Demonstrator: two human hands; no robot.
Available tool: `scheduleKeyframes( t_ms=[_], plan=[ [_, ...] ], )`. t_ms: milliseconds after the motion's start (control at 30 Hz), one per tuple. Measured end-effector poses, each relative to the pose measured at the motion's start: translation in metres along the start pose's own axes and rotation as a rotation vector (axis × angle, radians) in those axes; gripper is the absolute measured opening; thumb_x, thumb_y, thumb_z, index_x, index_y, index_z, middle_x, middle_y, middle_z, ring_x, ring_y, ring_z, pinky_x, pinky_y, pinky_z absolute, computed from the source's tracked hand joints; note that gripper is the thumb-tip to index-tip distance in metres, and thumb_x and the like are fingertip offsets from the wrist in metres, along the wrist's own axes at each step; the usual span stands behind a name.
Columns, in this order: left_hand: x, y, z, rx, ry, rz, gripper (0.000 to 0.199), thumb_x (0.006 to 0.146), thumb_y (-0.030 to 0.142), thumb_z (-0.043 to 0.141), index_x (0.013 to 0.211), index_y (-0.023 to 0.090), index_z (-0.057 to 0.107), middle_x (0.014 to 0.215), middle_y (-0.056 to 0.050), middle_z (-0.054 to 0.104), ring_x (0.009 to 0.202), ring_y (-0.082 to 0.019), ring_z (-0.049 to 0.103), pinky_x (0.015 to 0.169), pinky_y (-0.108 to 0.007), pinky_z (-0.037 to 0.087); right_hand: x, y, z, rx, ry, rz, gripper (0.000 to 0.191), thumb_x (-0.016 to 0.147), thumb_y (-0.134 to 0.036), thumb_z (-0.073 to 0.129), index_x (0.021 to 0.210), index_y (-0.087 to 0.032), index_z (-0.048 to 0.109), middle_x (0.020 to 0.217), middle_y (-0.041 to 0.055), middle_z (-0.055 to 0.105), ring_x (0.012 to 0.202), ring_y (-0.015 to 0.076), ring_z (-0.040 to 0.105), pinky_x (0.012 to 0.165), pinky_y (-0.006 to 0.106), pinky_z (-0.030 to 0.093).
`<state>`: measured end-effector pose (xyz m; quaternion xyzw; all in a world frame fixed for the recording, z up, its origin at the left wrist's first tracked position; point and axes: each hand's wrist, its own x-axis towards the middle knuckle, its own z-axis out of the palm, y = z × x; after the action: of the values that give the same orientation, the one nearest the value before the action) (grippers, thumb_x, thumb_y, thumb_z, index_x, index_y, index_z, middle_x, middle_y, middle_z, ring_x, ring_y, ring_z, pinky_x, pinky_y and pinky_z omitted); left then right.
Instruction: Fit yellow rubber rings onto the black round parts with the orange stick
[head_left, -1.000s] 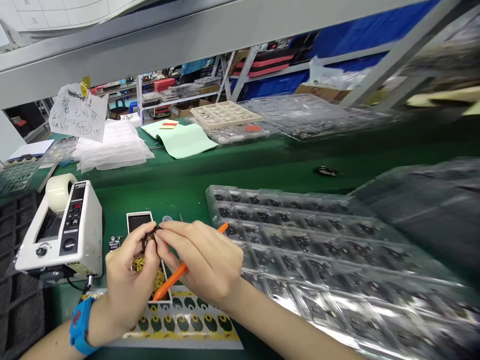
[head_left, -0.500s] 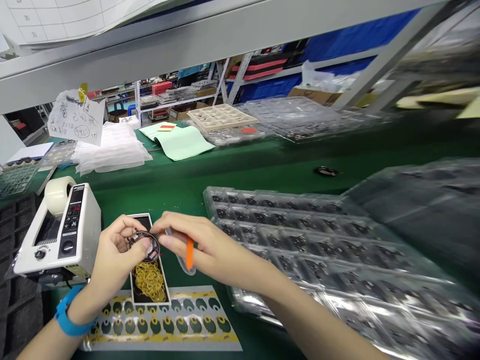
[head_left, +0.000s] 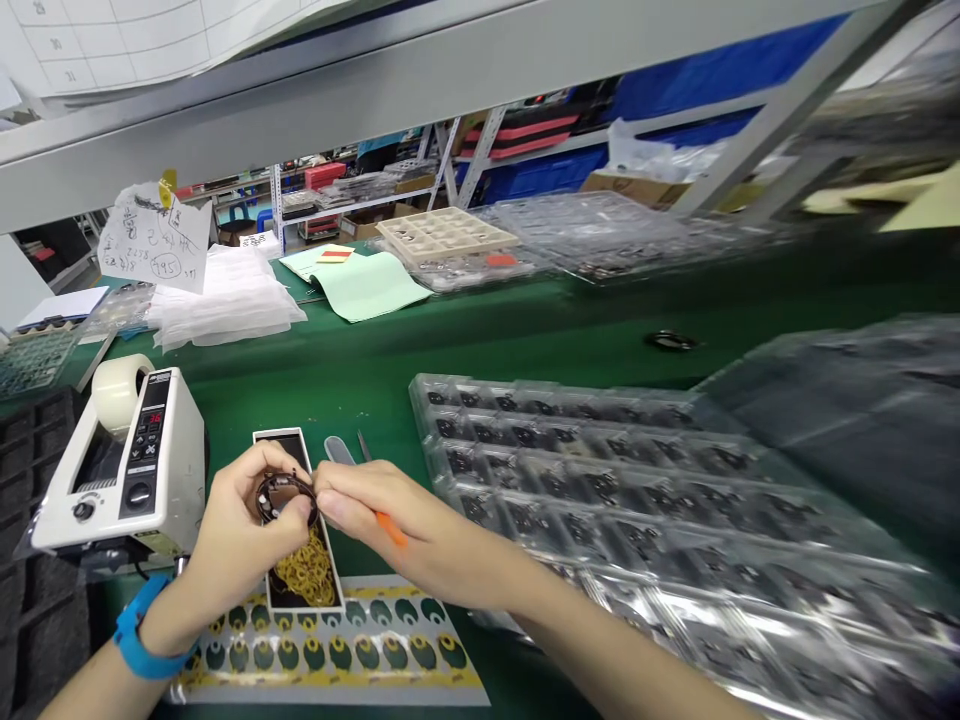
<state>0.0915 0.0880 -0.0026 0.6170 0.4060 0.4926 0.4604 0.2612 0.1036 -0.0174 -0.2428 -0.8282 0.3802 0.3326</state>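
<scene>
My left hand (head_left: 244, 515), with a blue band (head_left: 139, 625) at the wrist, grips a small dark round part (head_left: 286, 497) between thumb and fingers. It is held over a white-rimmed box (head_left: 339, 590) of yellow rings (head_left: 307, 572). My right hand (head_left: 375, 505) is closed around an orange-handled tool (head_left: 391, 530), fingertips at the part's right edge; the tool's tip is too small to make out. Below the box lies a sheet of yellow and grey ring-shaped stickers (head_left: 390, 645).
A white tape dispenser (head_left: 169, 450) stands left. Clear trays (head_left: 585, 440) of dark parts fill the right. Tweezers (head_left: 364, 445) and a clear oval piece (head_left: 337, 450) lie beyond my right hand. A metal beam (head_left: 420, 75) crosses above; a dark part (head_left: 671, 341) lies behind the trays.
My right hand has turned and its fingers have closed in toward the round part. The orange tool now slants more, and the part in my left hand has tilted.
</scene>
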Motion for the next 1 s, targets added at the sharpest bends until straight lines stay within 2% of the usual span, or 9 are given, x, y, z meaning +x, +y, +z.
scheduleKeyframes(
  t_ms=[100,200,267,433,633,800,867,933,1000],
  plan=[
    [0.0,-0.004,-0.002,-0.091,-0.026,-0.055,0.006,0.07,0.012,0.064,0.074,0.017,0.062,0.068,0.003,0.056,0.049,-0.005,0.041,0.045,-0.016,0.036,0.0,-0.001,-0.002,0.092,-0.004,0.069,0.037,0.102,-0.036,0.028,0.069,-0.021,0.031,0.064,-0.0045,0.033,0.057,0.0113,0.031,0.054,0.025,0.028],
    [0.0,-0.007,-0.004,-0.157,-0.018,-0.085,0.006,0.073,0.015,0.069,0.078,0.016,0.066,0.074,0.001,0.059,0.05,-0.005,0.042,0.044,-0.016,0.036,-0.001,-0.004,-0.008,-0.006,0.012,0.096,0.022,0.1,-0.028,0.035,0.081,-0.021,0.043,0.07,-0.0033,0.043,0.061,0.0118,0.037,0.057,0.025,0.029],
    [0.001,-0.007,-0.004,-0.191,-0.019,-0.1,0.008,0.074,0.016,0.072,0.081,0.016,0.068,0.075,0.0,0.06,0.052,-0.005,0.044,0.046,-0.015,0.038,-0.002,-0.004,-0.009,-0.039,0.017,0.078,0.017,0.099,-0.026,0.037,0.084,-0.021,0.045,0.072,-0.0031,0.044,0.062,0.0119,0.038,0.058,0.026,0.029],
    [0.002,-0.006,-0.002,-0.242,-0.016,-0.111,0.011,0.075,0.02,0.076,0.083,0.016,0.071,0.066,0.002,0.057,0.051,-0.004,0.043,0.048,-0.013,0.039,-0.001,0.0,-0.003,-0.012,0.076,0.091,0.032,0.101,-0.036,0.032,0.073,-0.021,0.038,0.066,-0.0039,0.04,0.058,0.0117,0.035,0.058,0.027,0.029],
    [0.003,-0.011,-0.004,-0.231,0.03,-0.176,0.022,0.072,0.029,0.081,0.086,0.014,0.074,0.072,-0.002,0.062,0.056,-0.007,0.048,0.048,-0.015,0.04,0.003,0.002,0.003,0.122,0.083,0.198,0.047,0.1,-0.055,0.027,0.068,-0.021,0.033,0.063,-0.004,0.036,0.057,0.0119,0.033,0.057,0.027,0.029],
    [0.004,-0.015,-0.006,-0.203,0.049,-0.206,0.023,0.075,0.035,0.078,0.078,0.013,0.072,0.058,0.001,0.054,0.051,-0.007,0.044,0.048,-0.016,0.037,0.006,0.001,0.001,0.166,0.13,0.221,0.054,0.095,-0.066,0.029,0.065,-0.021,0.034,0.063,-0.0035,0.037,0.058,0.0124,0.034,0.057,0.027,0.029],
    [0.004,-0.015,-0.006,-0.175,0.052,-0.17,0.02,0.078,0.033,0.075,0.077,0.013,0.071,0.06,0.001,0.053,0.052,-0.007,0.045,0.049,-0.017,0.038,0.007,0.002,0.001,0.212,0.147,0.235,0.054,0.094,-0.065,0.033,0.063,-0.021,0.035,0.062,-0.004,0.036,0.057,0.0119,0.033,0.056,0.027,0.028],
    [0.004,-0.016,-0.008,-0.079,0.08,-0.075,0.017,0.082,0.029,0.07,0.075,0.014,0.069,0.064,0.001,0.051,0.053,-0.008,0.046,0.049,-0.018,0.038,0.008,0.003,0.003,0.259,0.208,0.275,0.051,0.092,-0.062,0.039,0.062,-0.021,0.036,0.06,-0.0046,0.035,0.055,0.0111,0.032,0.055,0.027,0.026],
    [0.004,-0.019,-0.009,0.17,0.135,0.144,0.014,0.088,0.023,0.063,0.078,0.014,0.07,0.065,0.001,0.048,0.055,-0.009,0.047,0.049,-0.019,0.039,0.008,0.003,0.004,0.309,0.285,0.333,0.047,0.09,-0.058,0.044,0.063,-0.021,0.039,0.059,-0.0053,0.035,0.053,0.0102,0.029,0.053,0.027,0.024]
  ],
)
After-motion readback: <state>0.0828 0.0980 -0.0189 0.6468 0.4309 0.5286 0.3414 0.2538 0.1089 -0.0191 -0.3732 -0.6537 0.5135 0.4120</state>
